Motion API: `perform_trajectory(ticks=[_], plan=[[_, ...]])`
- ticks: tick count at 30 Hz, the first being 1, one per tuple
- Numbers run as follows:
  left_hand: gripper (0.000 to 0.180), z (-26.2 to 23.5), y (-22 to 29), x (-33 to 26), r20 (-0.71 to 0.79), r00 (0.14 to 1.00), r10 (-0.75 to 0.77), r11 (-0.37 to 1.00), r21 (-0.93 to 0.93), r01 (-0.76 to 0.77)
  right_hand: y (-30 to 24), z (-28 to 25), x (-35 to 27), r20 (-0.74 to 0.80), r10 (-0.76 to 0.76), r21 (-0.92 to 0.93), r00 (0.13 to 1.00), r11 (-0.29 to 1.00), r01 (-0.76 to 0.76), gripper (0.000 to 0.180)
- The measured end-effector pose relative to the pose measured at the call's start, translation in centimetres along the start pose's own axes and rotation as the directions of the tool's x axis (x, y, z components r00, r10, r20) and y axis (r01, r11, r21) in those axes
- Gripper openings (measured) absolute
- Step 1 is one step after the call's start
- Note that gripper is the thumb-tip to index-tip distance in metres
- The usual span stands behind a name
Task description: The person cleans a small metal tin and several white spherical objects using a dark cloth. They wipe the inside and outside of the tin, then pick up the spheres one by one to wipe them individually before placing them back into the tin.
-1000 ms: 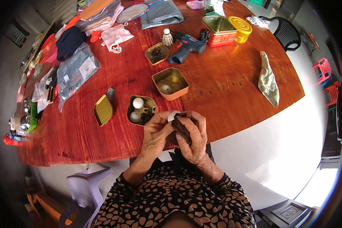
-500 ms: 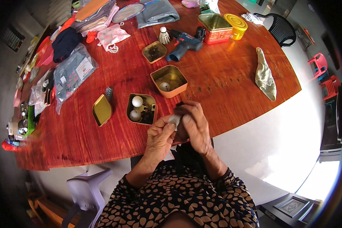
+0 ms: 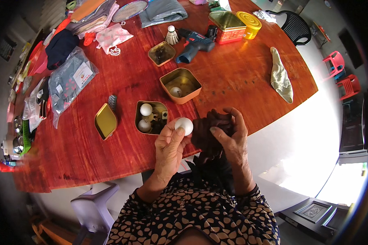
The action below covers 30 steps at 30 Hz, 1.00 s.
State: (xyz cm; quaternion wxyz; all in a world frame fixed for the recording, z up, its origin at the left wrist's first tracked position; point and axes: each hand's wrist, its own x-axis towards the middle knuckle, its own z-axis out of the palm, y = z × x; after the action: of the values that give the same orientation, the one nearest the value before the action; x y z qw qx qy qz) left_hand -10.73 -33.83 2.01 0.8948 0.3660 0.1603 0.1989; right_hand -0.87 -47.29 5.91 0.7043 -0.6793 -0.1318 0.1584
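Observation:
A white ball, the size of a table tennis ball, is pinched between the thumb and fingers of my left hand at the table's near edge. Beside it, my right hand grips a crumpled dark brown cloth, whose folds hang down toward my lap. Just left of my left hand stands a tin with two white balls and small dark items inside. Behind it, a larger orange-edged tin holds one more white ball.
A gold lid lies left of the tins. Farther back are a small tin lid with dark bits, a shuttlecock, a cordless drill, a red tin and a yellow round tin. A pale cloth lies at right.
My hands have moved apart. The ball, earlier mostly covered by fingers and cloth, now shows fully in my left hand, while my right hand has drawn the cloth to the right.

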Motion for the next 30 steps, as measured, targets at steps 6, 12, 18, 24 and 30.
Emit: perform_trajectory(ticks=[6, 12, 18, 24, 30], plan=[[0.032, 1.3, -0.7, -0.1, 0.091, 0.995, 0.029, 0.997, 0.073, -0.036, 0.5, -0.7, -0.3, 0.015, -0.348, -0.279, 0.938, 0.899, 0.338, 0.031], [0.032, 2.9, -1.2, 0.2, 0.161, 0.987, -0.016, 0.988, -0.147, 0.040, 1.8, 0.8, -0.6, 0.293, -0.623, -0.182, 0.726, 0.709, 0.682, 0.032], [0.037, 2.4, -1.2, -0.6, 0.215, 0.975, -0.055, 0.997, 0.058, 0.043, 1.6, -1.0, 1.4, 0.378, -0.268, 0.170, 0.886, 0.961, 0.218, 0.027], [0.036, 2.7, -0.8, -0.6, 0.070, 0.993, 0.099, 0.989, 0.105, -0.107, 1.2, -0.4, 0.7, 0.390, -0.507, 0.020, 0.769, 0.839, 0.543, 0.027], [0.043, 1.8, 0.3, -1.4, 0.244, 0.962, 0.121, 0.944, 0.273, -0.188, 0.6, -1.0, -1.1, 0.475, -0.672, -0.213, 0.568, 0.538, 0.815, 0.029]])
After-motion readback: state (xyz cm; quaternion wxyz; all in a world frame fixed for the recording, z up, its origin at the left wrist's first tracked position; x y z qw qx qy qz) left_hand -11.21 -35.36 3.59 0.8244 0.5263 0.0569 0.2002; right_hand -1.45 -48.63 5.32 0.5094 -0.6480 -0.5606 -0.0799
